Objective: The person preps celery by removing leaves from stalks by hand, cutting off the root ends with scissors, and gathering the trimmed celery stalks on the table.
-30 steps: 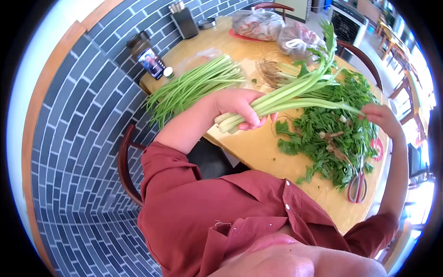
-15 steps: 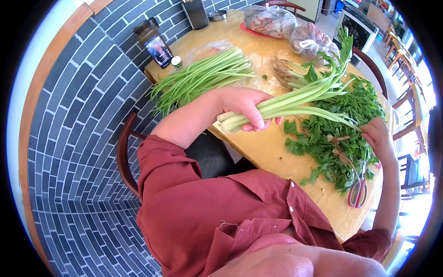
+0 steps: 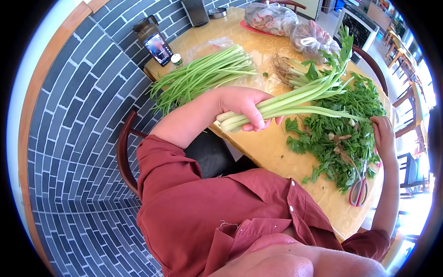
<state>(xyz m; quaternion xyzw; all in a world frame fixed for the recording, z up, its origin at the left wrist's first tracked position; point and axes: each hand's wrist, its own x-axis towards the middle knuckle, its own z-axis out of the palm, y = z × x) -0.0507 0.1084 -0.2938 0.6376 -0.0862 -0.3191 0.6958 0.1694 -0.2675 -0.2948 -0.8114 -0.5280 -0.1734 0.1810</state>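
My left hand point(image 3: 249, 108) is wrapped around the cut ends of several pale green celery stalks point(image 3: 295, 98), held above the table. Their leafy tops point up and right. At the far end of one lower stalk, my right hand point(image 3: 384, 131) has its fingers closed on the thin tip. Below lies a pile of celery leaves point(image 3: 323, 143), with brownish withered bits on top. Red-handled scissors point(image 3: 358, 191) rest at the pile's near edge, their blades partly hidden by leaves. Stripped celery stalks point(image 3: 207, 76) lie in a heap to the left on clear plastic.
Celery with roots point(image 3: 286, 69) lies behind the held stalks. Filled plastic bags point(image 3: 270, 21) stand at the table's back. A phone point(image 3: 158, 48) leans against a dark jug point(image 3: 145, 25) beside a small white-capped container point(image 3: 176, 60). A chair point(image 3: 127, 157) is at left, against the brick wall.
My right hand has moved a little up and to the right, with the stalk's tip drawn along. My left hand and its celery have stayed almost in place.
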